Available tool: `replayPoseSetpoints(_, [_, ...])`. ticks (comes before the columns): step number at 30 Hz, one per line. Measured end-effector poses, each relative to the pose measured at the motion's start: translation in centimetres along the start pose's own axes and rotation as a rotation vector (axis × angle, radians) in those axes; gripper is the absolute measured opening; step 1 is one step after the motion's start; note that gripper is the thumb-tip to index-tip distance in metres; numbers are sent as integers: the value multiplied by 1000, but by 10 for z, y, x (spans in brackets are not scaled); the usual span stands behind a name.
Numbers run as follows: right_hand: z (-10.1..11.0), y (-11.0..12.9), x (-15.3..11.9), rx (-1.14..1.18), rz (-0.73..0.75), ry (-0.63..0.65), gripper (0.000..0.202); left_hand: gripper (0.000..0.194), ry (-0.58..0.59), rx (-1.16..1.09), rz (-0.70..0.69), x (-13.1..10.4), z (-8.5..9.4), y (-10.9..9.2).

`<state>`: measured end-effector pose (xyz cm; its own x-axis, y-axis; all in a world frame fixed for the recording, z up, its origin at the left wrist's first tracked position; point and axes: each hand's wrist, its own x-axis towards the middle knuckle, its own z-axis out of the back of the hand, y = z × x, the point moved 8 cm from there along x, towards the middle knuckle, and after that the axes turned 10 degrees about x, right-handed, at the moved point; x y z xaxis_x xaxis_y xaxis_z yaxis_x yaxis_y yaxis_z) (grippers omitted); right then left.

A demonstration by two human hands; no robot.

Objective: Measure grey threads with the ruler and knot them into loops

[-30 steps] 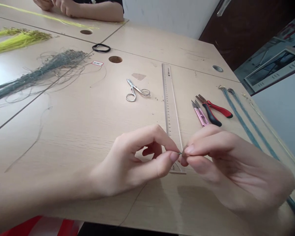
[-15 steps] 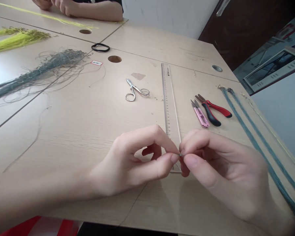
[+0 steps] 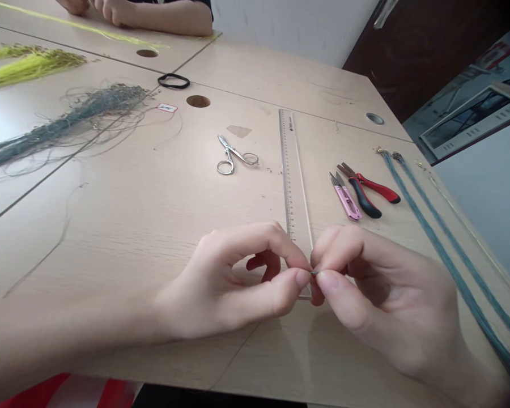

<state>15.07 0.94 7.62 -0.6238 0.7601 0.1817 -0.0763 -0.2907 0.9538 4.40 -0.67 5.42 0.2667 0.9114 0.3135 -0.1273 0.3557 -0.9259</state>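
Thumb and forefinger of my left hand [image 3: 246,277] are pinched on a thin blue-green thread [image 3: 313,272]. My right hand [image 3: 382,294] pinches the same thread just to the right, so the two sets of fingertips almost touch. Only a tiny bit of it shows between them. Both hands are over the near end of a clear ruler [image 3: 295,170] that lies lengthwise on the table. A thin dark strand [image 3: 238,352] runs down toward the table's front edge below my left hand.
Silver scissors [image 3: 233,156] lie beyond my hands; pink snips [image 3: 345,198] and red-black pliers [image 3: 365,190] are at the right, beside blue-green thread bundles [image 3: 437,243]. Tangled grey-blue threads [image 3: 68,122] and yellow ones [image 3: 38,67] lie left. Another person's forearm [image 3: 170,18] rests at the far edge.
Both hands keep their pinch and have shifted only slightly. The thin strand below my left hand has moved a little to the right.
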Motion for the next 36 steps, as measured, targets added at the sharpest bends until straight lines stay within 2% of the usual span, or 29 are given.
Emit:
replayPoseSetpoints(8, [-1, 1, 1, 6, 14, 5, 16, 8, 15, 15, -28, -2, -1, 1])
replayPoseSetpoints(36, [0, 2, 0, -17, 24, 0, 16, 7, 4, 39, -2, -3, 0, 5])
